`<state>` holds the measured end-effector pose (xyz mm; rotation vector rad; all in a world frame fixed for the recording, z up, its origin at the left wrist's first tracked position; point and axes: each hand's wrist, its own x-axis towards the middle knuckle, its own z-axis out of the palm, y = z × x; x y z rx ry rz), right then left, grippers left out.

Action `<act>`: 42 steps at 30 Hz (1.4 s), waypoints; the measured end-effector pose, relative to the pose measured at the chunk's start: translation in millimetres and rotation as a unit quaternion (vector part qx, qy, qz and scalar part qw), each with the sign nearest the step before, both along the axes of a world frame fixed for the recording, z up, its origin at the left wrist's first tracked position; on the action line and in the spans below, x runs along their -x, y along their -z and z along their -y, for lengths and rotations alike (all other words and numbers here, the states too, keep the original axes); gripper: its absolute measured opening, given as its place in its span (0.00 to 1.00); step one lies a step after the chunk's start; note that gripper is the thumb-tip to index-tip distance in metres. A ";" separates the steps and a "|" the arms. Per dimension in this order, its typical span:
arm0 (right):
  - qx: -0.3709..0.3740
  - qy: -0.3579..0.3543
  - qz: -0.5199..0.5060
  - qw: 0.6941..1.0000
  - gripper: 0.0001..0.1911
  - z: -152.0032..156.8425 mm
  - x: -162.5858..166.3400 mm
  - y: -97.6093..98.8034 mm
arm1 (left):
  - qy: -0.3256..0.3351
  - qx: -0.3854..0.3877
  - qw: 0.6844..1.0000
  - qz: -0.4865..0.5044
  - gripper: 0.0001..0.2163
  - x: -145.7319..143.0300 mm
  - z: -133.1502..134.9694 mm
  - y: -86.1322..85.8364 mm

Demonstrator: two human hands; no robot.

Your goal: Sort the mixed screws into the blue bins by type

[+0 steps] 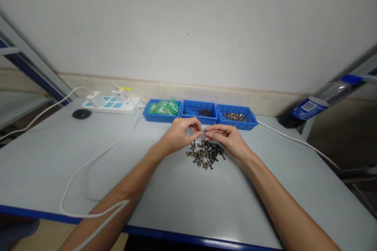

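Note:
Above the middle of the table, my left hand (184, 133) and my right hand (225, 137) meet fingertip to fingertip, both pinched closed. A tiny thin greyish piece (204, 131) shows between them, screw-like but too small to tell exactly. Right below lies a loose heap of black screws (210, 151) mixed with shiny silvery metal fittings (200, 160). Behind the hands stand a blue tray (200, 120) with small dark screws, and at its right another blue tray (238, 125) with silvery metal pieces.
A third blue tray (161, 118) holds green plastic bags (165, 107). To the left are a white power strip (126, 106) with plugs and a black round object (81, 114). A white cable (88, 160) crosses my left forearm. A dark drink bottle (312, 106) leans at the right.

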<state>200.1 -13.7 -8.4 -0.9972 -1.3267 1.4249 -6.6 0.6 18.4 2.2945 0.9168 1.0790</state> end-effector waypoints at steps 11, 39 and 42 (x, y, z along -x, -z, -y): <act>-0.037 0.079 -0.074 0.993 0.20 -10.3 2.1 -1.0 | 0.032 0.089 0.983 -0.157 0.09 13.5 -10.9 9.7; -0.011 0.073 -0.034 0.997 0.17 -6.1 -11.6 -11.2 | 0.014 0.107 0.989 -0.098 0.06 7.7 -8.5 14.0; -0.027 0.075 0.021 0.997 0.14 -6.4 -12.8 -10.4 | 0.008 0.163 0.987 0.009 0.05 0.5 -4.7 10.3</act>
